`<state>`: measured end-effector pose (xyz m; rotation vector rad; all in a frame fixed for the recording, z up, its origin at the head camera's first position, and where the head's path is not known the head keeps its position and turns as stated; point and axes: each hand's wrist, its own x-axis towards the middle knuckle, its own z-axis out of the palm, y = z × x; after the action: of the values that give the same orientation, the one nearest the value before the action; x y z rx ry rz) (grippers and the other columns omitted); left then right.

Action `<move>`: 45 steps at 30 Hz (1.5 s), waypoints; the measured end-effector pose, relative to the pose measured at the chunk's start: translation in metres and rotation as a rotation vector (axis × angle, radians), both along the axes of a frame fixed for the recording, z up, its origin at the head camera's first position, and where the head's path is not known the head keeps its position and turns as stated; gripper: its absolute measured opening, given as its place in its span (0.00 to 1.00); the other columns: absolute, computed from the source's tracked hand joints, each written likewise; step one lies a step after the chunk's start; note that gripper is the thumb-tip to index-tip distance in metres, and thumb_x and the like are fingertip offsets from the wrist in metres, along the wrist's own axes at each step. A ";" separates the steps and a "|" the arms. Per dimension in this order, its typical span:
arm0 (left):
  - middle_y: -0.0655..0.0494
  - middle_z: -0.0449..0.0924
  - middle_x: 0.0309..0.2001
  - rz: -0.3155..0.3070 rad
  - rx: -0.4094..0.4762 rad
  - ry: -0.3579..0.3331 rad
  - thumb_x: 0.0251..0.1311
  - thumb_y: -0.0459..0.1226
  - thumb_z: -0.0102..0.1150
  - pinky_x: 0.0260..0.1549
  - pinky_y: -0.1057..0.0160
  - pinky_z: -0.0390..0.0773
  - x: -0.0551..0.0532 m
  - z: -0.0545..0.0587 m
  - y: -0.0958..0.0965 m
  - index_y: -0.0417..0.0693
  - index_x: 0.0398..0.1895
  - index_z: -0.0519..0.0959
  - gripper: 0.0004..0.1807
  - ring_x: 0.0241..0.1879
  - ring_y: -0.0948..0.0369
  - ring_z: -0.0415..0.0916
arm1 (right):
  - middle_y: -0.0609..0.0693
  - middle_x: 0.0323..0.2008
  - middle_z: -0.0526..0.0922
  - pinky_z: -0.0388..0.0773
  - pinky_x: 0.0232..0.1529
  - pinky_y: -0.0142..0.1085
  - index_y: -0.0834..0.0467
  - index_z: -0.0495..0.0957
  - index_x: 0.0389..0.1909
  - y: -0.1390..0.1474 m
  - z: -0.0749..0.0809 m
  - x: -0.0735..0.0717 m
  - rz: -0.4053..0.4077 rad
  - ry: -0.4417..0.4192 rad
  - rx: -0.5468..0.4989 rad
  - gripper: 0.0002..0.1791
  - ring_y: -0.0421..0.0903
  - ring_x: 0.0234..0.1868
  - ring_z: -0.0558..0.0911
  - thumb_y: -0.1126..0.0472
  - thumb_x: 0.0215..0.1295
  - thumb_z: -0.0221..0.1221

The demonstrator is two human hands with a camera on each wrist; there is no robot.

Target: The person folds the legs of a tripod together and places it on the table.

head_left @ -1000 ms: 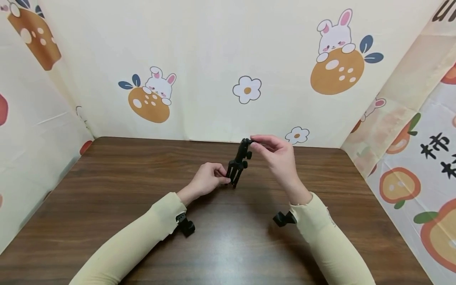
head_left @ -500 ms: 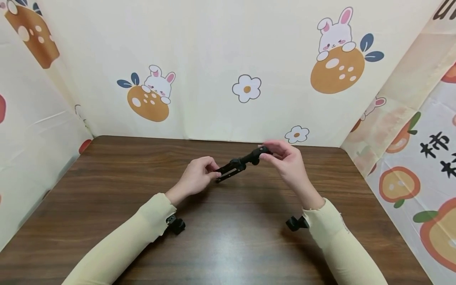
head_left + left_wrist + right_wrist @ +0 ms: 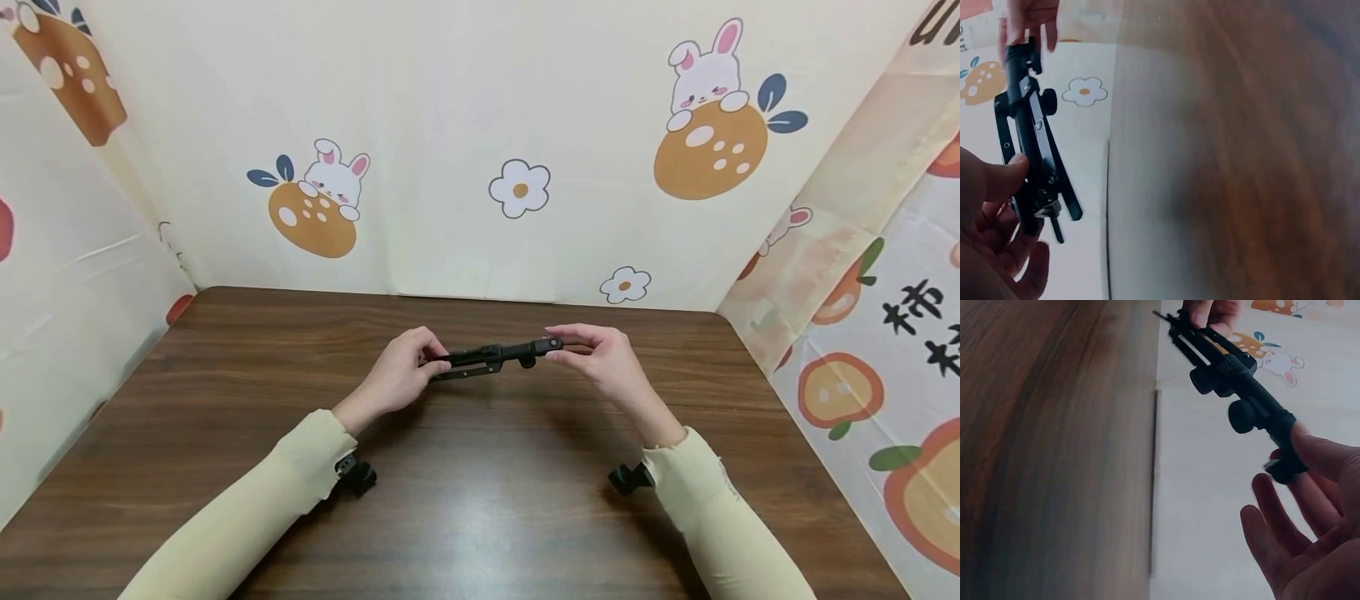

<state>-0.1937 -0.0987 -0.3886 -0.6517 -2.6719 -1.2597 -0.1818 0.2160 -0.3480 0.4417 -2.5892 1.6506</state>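
A small black tripod (image 3: 492, 357) with folded legs is held nearly level above the table between both hands. My left hand (image 3: 395, 372) pinches the leg ends between thumb and fingers. At the other end, the thumb and fingers of my right hand (image 3: 606, 364) pinch the tripod's head. The right wrist view shows a round knob (image 3: 1242, 417) on the tripod's side, and the last fingers of the right hand spread off the tripod. In the left wrist view the legs (image 3: 1066, 181) lie close together, slightly splayed at their ends.
Beneath the hands is a dark brown wooden table (image 3: 480, 500). A pale cloth wall (image 3: 450, 100) with rabbit and flower prints rises behind its back edge, and printed cloth also hangs at both sides. A small black device (image 3: 358, 477) is strapped at each wrist.
The tripod has tipped from nearly upright to nearly level, its head swinging right and down. My right hand has moved right and lower; my left hand has shifted left with the legs.
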 end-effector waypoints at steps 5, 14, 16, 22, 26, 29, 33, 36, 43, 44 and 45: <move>0.57 0.78 0.37 -0.009 0.070 0.004 0.60 0.33 0.69 0.40 0.56 0.72 -0.004 0.000 -0.003 0.47 0.33 0.81 0.04 0.39 0.57 0.73 | 0.54 0.42 0.87 0.81 0.39 0.32 0.58 0.87 0.47 0.001 -0.006 -0.002 -0.035 -0.080 0.057 0.17 0.45 0.39 0.87 0.64 0.55 0.73; 0.59 0.83 0.36 0.001 0.145 -0.030 0.56 0.34 0.72 0.35 0.58 0.75 -0.012 -0.001 -0.008 0.49 0.34 0.86 0.04 0.36 0.59 0.76 | 0.50 0.39 0.88 0.80 0.40 0.36 0.55 0.88 0.45 0.000 -0.019 -0.009 -0.045 -0.134 0.195 0.14 0.45 0.39 0.84 0.63 0.56 0.73; 0.59 0.84 0.35 0.002 0.149 -0.048 0.55 0.34 0.73 0.31 0.60 0.75 -0.013 -0.001 -0.010 0.50 0.34 0.87 0.05 0.33 0.59 0.76 | 0.50 0.39 0.88 0.79 0.41 0.37 0.55 0.88 0.45 0.000 -0.022 -0.011 -0.053 -0.167 0.195 0.15 0.45 0.40 0.84 0.62 0.56 0.73; 0.59 0.85 0.34 -0.016 0.128 -0.064 0.53 0.33 0.75 0.29 0.62 0.78 -0.017 -0.002 -0.013 0.48 0.35 0.88 0.07 0.31 0.61 0.78 | 0.51 0.40 0.88 0.78 0.41 0.36 0.57 0.88 0.46 0.000 -0.030 -0.018 -0.041 -0.202 0.191 0.16 0.45 0.41 0.84 0.63 0.56 0.73; 0.58 0.85 0.34 -0.017 0.103 -0.081 0.53 0.32 0.74 0.32 0.61 0.78 -0.021 -0.004 -0.014 0.48 0.36 0.89 0.07 0.32 0.61 0.79 | 0.52 0.40 0.88 0.77 0.42 0.35 0.57 0.87 0.47 -0.001 -0.035 -0.023 -0.038 -0.225 0.176 0.16 0.45 0.41 0.83 0.63 0.55 0.73; 0.58 0.86 0.35 -0.027 0.086 -0.101 0.54 0.31 0.73 0.32 0.61 0.78 -0.023 -0.005 -0.014 0.47 0.36 0.89 0.07 0.32 0.61 0.79 | 0.52 0.40 0.88 0.76 0.43 0.35 0.58 0.87 0.47 -0.002 -0.039 -0.026 -0.045 -0.250 0.151 0.17 0.45 0.42 0.83 0.64 0.55 0.73; 0.57 0.86 0.35 -0.045 0.074 -0.118 0.54 0.30 0.72 0.34 0.61 0.78 -0.023 -0.006 -0.014 0.46 0.37 0.89 0.07 0.33 0.60 0.78 | 0.53 0.40 0.88 0.74 0.44 0.34 0.60 0.86 0.47 -0.001 -0.042 -0.028 -0.046 -0.266 0.132 0.17 0.46 0.44 0.82 0.65 0.55 0.73; 0.56 0.86 0.35 -0.048 0.072 -0.150 0.55 0.30 0.72 0.34 0.61 0.78 -0.023 -0.007 -0.013 0.46 0.37 0.89 0.07 0.33 0.60 0.79 | 0.54 0.42 0.88 0.74 0.44 0.34 0.62 0.86 0.48 0.000 -0.044 -0.028 -0.048 -0.281 0.126 0.18 0.46 0.45 0.82 0.64 0.56 0.73; 0.56 0.86 0.35 -0.041 0.078 -0.213 0.55 0.30 0.72 0.35 0.61 0.79 -0.023 -0.011 -0.010 0.45 0.38 0.88 0.07 0.33 0.60 0.79 | 0.53 0.42 0.88 0.76 0.44 0.33 0.61 0.85 0.50 0.002 -0.049 -0.028 -0.044 -0.315 0.097 0.19 0.44 0.45 0.82 0.64 0.56 0.73; 0.56 0.86 0.35 -0.043 0.077 -0.216 0.55 0.30 0.72 0.35 0.61 0.79 -0.023 -0.011 -0.010 0.45 0.38 0.88 0.07 0.34 0.60 0.79 | 0.54 0.43 0.88 0.77 0.44 0.33 0.61 0.85 0.50 0.002 -0.048 -0.028 -0.041 -0.316 0.091 0.19 0.44 0.44 0.82 0.64 0.56 0.73; 0.56 0.86 0.35 -0.046 0.077 -0.218 0.55 0.30 0.72 0.36 0.61 0.79 -0.023 -0.011 -0.010 0.45 0.39 0.88 0.08 0.34 0.60 0.79 | 0.54 0.43 0.88 0.77 0.44 0.34 0.61 0.85 0.50 0.002 -0.048 -0.027 -0.042 -0.320 0.080 0.19 0.43 0.44 0.83 0.64 0.56 0.72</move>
<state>-0.2170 -0.1089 -0.3998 -0.5998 -2.7749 -1.5195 -0.2090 0.2183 -0.3964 0.1320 -2.8720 1.7355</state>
